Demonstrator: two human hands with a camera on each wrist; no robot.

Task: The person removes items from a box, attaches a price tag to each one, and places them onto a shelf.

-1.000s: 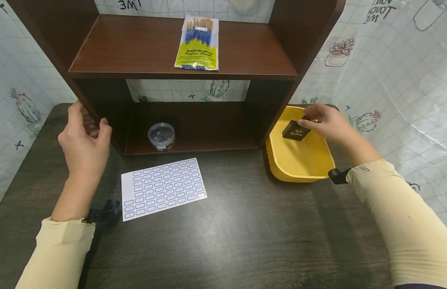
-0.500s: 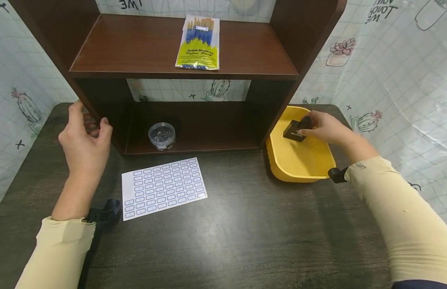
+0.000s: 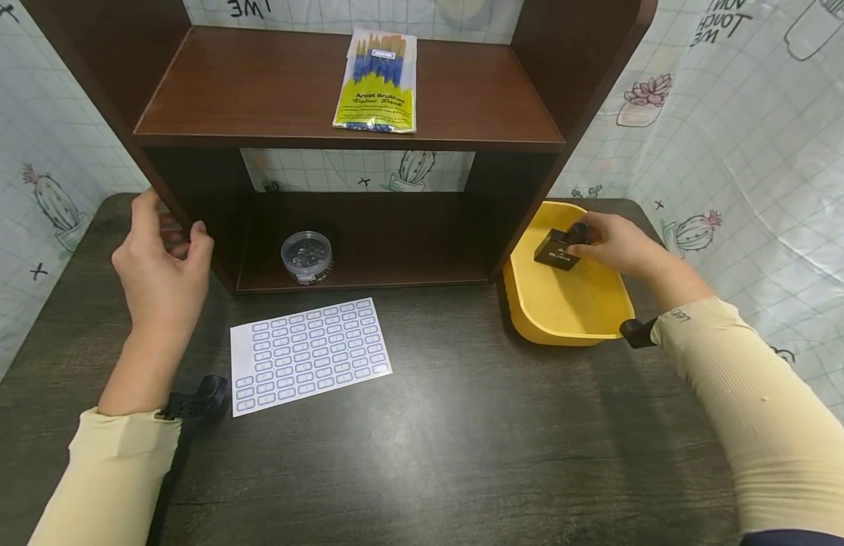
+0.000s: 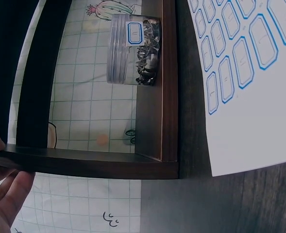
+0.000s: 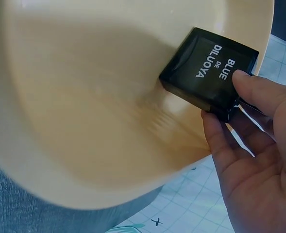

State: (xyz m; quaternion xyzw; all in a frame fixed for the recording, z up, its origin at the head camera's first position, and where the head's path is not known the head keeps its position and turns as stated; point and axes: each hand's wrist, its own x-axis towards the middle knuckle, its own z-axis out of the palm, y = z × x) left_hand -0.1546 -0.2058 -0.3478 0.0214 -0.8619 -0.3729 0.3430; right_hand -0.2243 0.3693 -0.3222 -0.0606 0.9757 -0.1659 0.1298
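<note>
In the head view my right hand (image 3: 616, 241) reaches into a yellow plastic tub (image 3: 534, 307) and grips a square black perfume bottle (image 3: 556, 250). White lettering reading "Blue de Diluoya" shows on the bottle (image 5: 213, 63) in the right wrist view, with the thumb on its face near one end and fingers beneath. My left hand (image 3: 164, 269) holds the left side panel of a dark brown wooden shelf (image 3: 271, 91). In the left wrist view the thumb lies on one side of that panel (image 4: 84, 162) and the fingers on the other.
A clear round jar (image 3: 306, 258) of small metal pieces stands on the lower shelf. A pack of artist brushes (image 3: 375, 83) leans on the upper one. In front lies a sheet of blue-bordered labels (image 3: 312, 356) on the dark table (image 3: 428, 440). Patterned sheeting (image 3: 749, 174) surrounds the table.
My right hand has shifted its hold on the perfume bottle, and its thumb now sits lower on the front. The bottle has barely moved. My left hand stays on the shelf panel.
</note>
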